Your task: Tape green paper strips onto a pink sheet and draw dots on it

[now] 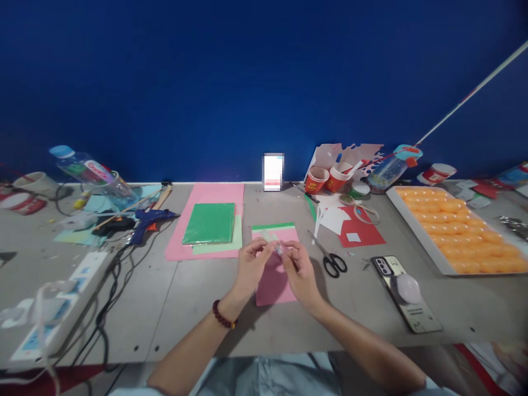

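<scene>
Grey tabletop [198,308] runs up close to the person, whose left hand [253,264] and right hand [304,269] meet over a pink sheet [276,289] lying flat near the front. Thumbs and fingers of both are pinched together on a small whitish piece [279,249], held just above that sheet; from where I stand it's too small and covered to say quite what it is. I'd judge it next to weightless, thin and soft, easily creased and maybe a bit slick, so a light fingertip pinch at its edges suits it better than a full fist. To the right of the hands lie black-handled scissors [330,257] and a phone [418,316] with a round grip on its back; a white power strip [84,273] sits off left, trailing cables. Further back come a shiny green packet [209,223], a blue glue gun [144,221] and a tray of orange balls [457,231]. Beyond them, red paper cups [317,180] stand before a plain deep-blue wall [206,82].
</scene>
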`<action>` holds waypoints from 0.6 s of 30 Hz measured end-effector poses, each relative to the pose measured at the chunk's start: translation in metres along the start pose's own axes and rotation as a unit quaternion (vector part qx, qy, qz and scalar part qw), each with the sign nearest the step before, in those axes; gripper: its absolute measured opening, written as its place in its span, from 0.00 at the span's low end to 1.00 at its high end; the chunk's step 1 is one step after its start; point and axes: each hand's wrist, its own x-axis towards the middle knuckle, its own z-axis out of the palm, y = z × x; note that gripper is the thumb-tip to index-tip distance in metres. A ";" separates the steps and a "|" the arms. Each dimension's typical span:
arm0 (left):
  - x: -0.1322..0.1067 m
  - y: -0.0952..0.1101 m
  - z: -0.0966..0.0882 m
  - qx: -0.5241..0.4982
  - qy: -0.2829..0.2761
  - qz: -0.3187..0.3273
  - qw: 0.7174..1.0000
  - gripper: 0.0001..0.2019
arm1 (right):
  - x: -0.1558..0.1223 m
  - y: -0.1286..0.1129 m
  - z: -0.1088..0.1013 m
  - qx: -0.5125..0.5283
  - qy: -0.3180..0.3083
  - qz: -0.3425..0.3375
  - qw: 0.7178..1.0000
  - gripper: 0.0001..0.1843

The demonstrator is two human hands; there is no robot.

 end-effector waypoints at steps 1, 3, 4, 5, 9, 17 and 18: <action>0.000 0.000 0.000 -0.004 0.003 -0.007 1.000 0.13 | 0.000 0.000 0.000 0.002 -0.004 0.002 1.000 0.12; 0.000 0.000 0.000 -0.010 0.008 -0.021 1.000 0.14 | 0.000 0.000 0.000 0.007 -0.011 0.005 1.000 0.12; 0.000 0.000 0.000 -0.014 0.009 -0.027 0.999 0.14 | 0.000 0.000 0.000 0.009 -0.013 0.006 1.000 0.12; 0.000 0.000 0.000 -0.017 0.009 -0.034 0.999 0.15 | 0.000 -0.001 0.000 0.011 -0.015 0.006 1.000 0.12; 0.001 0.001 -0.001 -0.030 0.008 -0.054 0.998 0.15 | 0.000 -0.002 0.000 0.015 -0.018 0.010 1.000 0.12; 0.001 0.001 -0.001 -0.029 0.013 -0.065 0.997 0.14 | 0.000 -0.002 0.001 0.013 -0.016 0.008 1.000 0.12; 0.001 0.002 -0.001 -0.031 0.014 -0.065 0.997 0.14 | 0.000 -0.002 0.001 0.014 -0.015 0.008 1.000 0.12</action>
